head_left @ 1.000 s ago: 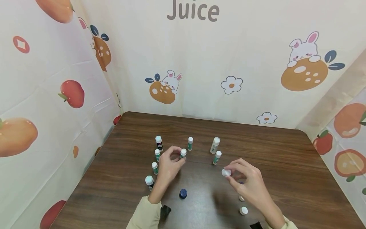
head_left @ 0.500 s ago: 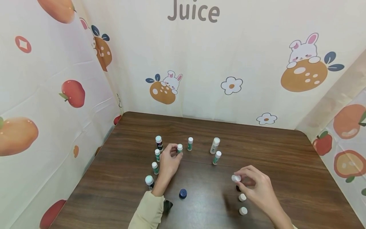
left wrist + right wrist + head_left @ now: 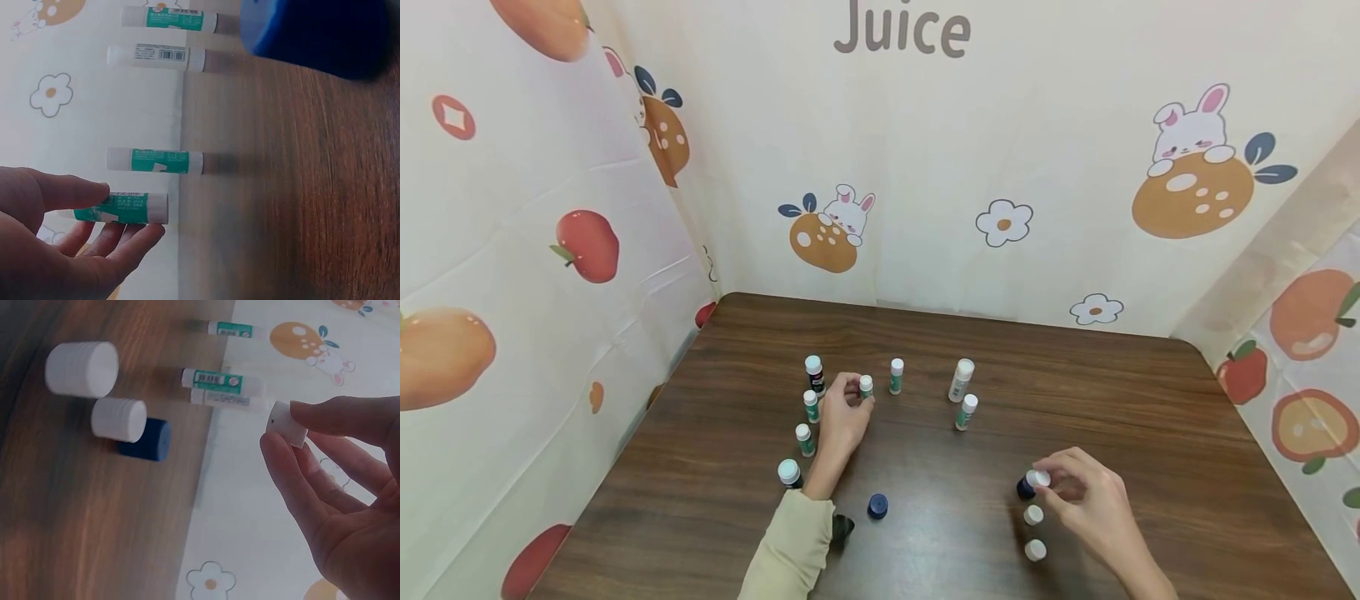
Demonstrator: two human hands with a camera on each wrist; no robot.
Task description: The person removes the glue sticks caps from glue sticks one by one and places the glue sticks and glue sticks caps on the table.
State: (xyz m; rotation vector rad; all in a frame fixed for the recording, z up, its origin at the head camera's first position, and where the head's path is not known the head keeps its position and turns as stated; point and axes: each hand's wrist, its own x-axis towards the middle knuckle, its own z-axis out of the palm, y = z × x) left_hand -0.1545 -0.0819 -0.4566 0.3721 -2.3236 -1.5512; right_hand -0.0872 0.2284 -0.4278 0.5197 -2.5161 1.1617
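Observation:
My left hand (image 3: 844,421) holds a green-labelled glue stick (image 3: 125,207) upright between thumb and fingers, at the back left of the table. In the left wrist view another green-labelled glue stick (image 3: 159,160) stands beside it. On the right side, my right hand (image 3: 1093,504) pinches a small white cap (image 3: 289,425) between thumb and fingertips. That cap overlaps a dark blue cap (image 3: 1025,489) in the head view. Two white caps (image 3: 1033,515) stand in line nearer me, the front one (image 3: 81,369) large in the right wrist view.
Several glue sticks (image 3: 805,440) stand in a row left of my left forearm, some with dark labels. At the back centre are a white glue stick (image 3: 960,381) and a green-labelled one (image 3: 966,412). A blue cap (image 3: 877,506) lies between my arms. Printed cloth surrounds the brown table (image 3: 1120,392).
My right hand has carried the white cap right and toward me, to the dark blue cap. My left hand has moved the glue stick slightly left and back.

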